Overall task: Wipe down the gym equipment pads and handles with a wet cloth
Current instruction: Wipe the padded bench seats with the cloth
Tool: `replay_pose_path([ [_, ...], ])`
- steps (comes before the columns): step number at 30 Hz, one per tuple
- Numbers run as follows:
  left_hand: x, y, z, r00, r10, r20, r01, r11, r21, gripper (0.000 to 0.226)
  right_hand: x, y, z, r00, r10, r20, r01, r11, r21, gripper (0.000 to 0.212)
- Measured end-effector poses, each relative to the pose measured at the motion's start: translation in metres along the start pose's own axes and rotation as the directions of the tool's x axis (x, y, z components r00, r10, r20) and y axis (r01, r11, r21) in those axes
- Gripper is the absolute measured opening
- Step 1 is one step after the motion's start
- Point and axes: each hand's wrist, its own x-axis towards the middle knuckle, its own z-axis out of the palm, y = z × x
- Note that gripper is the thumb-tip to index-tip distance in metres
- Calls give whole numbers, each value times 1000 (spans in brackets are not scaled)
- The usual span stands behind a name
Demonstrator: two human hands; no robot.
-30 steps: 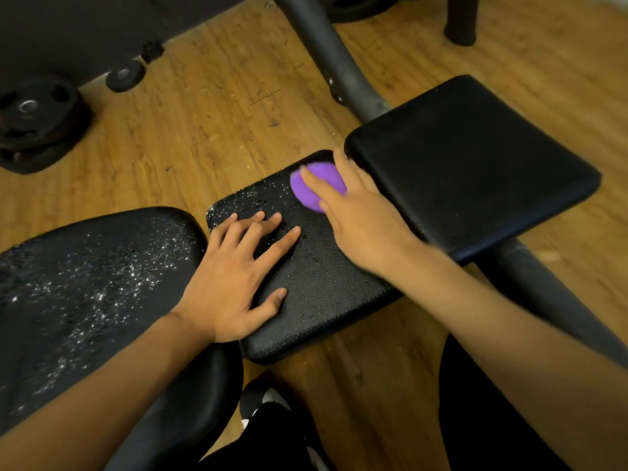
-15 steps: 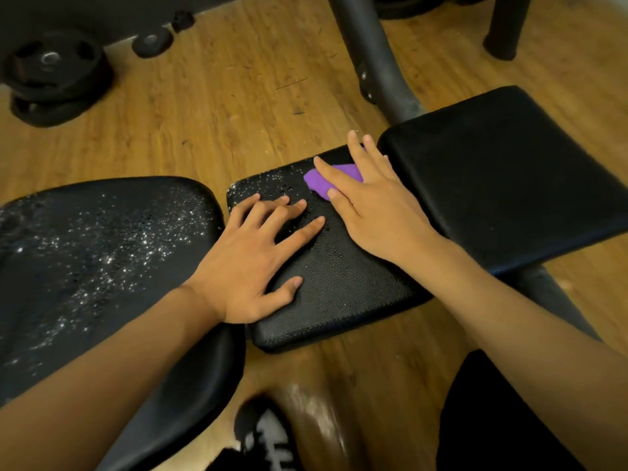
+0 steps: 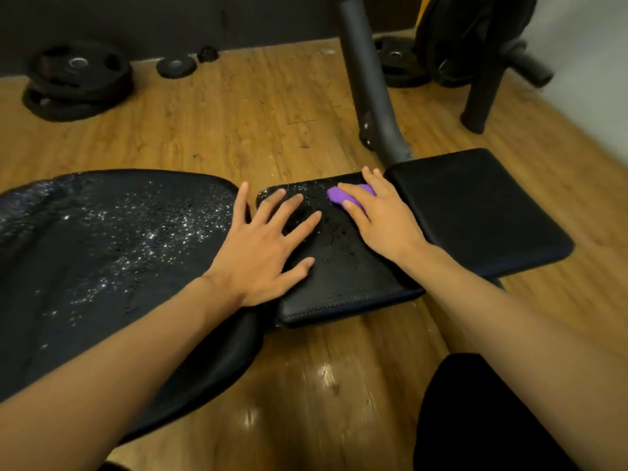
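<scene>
A purple cloth (image 3: 339,195) lies on the far part of the small middle black pad (image 3: 343,283), which is speckled with water drops. My right hand (image 3: 380,219) presses flat on the cloth with straight fingers, covering most of it. My left hand (image 3: 265,246) rests flat with spread fingers across the gap between that pad and the large wet seat pad (image 3: 102,253) on the left. A dry black pad (image 3: 482,205) sits to the right of the middle one.
A dark metal frame post (image 3: 370,86) rises behind the pads. Weight plates lie on the wooden floor at the back left (image 3: 78,79) and back right (image 3: 397,59). A second black post (image 3: 482,96) stands at the right. My dark-clothed knee (image 3: 475,419) is at the bottom right.
The view has tilted up and back, showing more floor and wall. My right hand stays on the purple cloth at the pad's far edge; my left hand has spread wider toward the seat pad.
</scene>
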Motion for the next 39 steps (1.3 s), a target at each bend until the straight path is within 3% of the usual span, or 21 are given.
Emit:
replay_pose_path([
  [5,-46,-30,-5,999,-24,24,24,1000,-21,76,-1,0,-12,996,32,84,-39,996,81,39],
  [8,-66,-46,-5,998,-4,66,7,999,-47,78,-1,-4,-21,997,80,-9,-77,980,184,33],
  [12,-84,-50,3,994,20,105,-12,997,-75,79,-6,-25,-41,930,355,-98,-260,822,507,30],
  [14,-87,-52,7,994,13,110,-1,994,-107,79,-14,-29,-48,914,396,-89,-270,756,596,27],
  [16,-86,-52,9,995,-11,97,26,986,-163,79,-30,-25,-47,933,347,-91,-259,827,499,26],
  [19,-85,-50,14,997,-23,79,39,980,-195,76,-53,-7,-28,974,210,-79,-197,969,152,32],
  [23,-84,-50,16,997,-37,74,52,974,-220,74,-48,-1,-20,990,138,-6,-138,984,-108,47],
  [26,-83,-50,17,996,-36,76,52,975,-215,73,-47,-5,-22,986,142,85,-133,986,-103,51],
  [30,-82,-50,17,996,-31,79,47,977,-209,73,-46,-5,-14,985,160,-59,-163,985,-55,45],
  [36,-79,-50,17,995,-20,102,38,982,-183,73,-24,-8,-11,962,43,-271,-32,998,44,27],
  [39,-79,-49,16,993,-20,116,40,984,-174,73,-23,-17,-17,902,213,-376,-111,955,275,25],
])
